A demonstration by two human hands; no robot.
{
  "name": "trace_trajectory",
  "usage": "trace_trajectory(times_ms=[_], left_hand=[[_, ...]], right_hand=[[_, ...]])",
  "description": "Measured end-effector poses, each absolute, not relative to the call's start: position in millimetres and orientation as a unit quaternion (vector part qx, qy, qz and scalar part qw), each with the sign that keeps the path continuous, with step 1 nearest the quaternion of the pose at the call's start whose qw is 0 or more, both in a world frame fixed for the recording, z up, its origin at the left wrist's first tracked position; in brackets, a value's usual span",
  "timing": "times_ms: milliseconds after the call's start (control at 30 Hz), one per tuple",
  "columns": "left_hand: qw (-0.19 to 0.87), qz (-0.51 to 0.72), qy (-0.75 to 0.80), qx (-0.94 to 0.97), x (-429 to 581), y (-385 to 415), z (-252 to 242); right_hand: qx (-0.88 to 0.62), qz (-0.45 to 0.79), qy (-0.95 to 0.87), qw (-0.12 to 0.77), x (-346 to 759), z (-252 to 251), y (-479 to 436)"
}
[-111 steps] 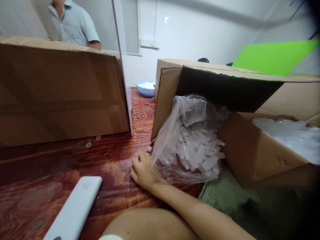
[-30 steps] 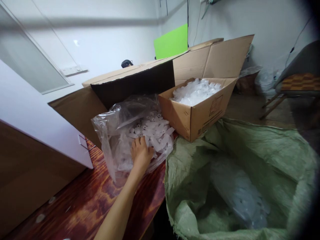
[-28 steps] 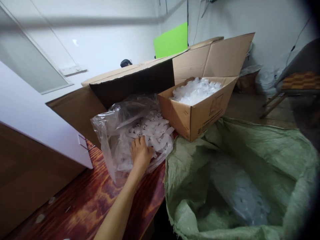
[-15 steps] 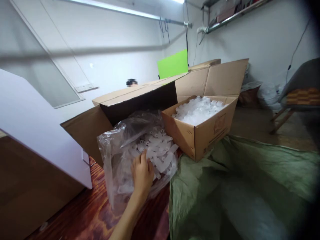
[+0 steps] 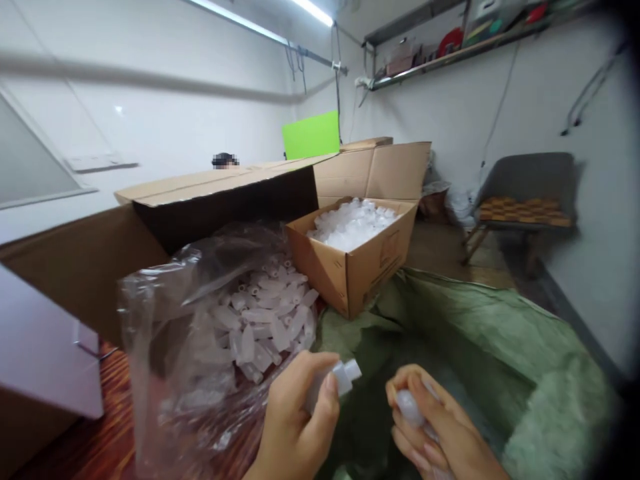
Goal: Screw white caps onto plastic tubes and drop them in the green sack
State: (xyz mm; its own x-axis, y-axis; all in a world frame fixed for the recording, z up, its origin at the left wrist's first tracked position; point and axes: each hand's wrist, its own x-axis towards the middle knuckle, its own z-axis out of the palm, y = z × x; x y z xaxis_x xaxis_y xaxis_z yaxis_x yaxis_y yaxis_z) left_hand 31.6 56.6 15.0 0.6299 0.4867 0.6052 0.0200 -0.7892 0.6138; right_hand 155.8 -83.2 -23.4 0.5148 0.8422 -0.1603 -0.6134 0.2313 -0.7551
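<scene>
My left hand (image 5: 300,420) is closed around a small translucent plastic bottle (image 5: 345,377), its narrow neck pointing right. Across from it, my right hand (image 5: 445,427) grips a rounded, frosted plastic piece (image 5: 410,407); the fingers hide most of it, and more pale plastic shows lower in that hand. Left of the hands, a clear plastic bag (image 5: 155,313) spills a pile of similar little bottles (image 5: 270,327). Below and behind both hands lies the open green woven sack (image 5: 475,313). The two hands are apart.
A large carton (image 5: 225,193) lies open behind the bag. Beside it, a smaller cardboard box (image 5: 365,273) is full of translucent plastic pieces (image 5: 355,223). A white panel (image 5: 45,333) stands at left, a chair (image 5: 525,193) at right. Part of a person's head (image 5: 226,160) shows beyond the carton.
My left hand has moved from the bottle pile to the right, now with a bottle in it. My right hand has come into view holding a plastic piece. The view has turned right.
</scene>
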Motion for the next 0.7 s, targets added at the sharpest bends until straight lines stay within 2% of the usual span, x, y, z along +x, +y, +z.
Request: trace_trajectory(times_ms=[267,400,600,700], left_hand=[[0.332,0.336,0.082,0.878,29,33,21],[0.409,0.288,0.109,0.859,30,31,22],[0.544,0.228,0.199,0.782,31,31,25],[0.6,0.201,0.234,0.738,33,31,26]], right_hand=[[-0.367,0.405,-0.118,0.829,144,2,-71],[-0.364,0.383,-0.143,0.837,138,8,-70],[-0.443,0.32,-0.258,0.797,136,-4,-80],[-0.549,0.26,-0.332,0.722,145,-7,-93]])
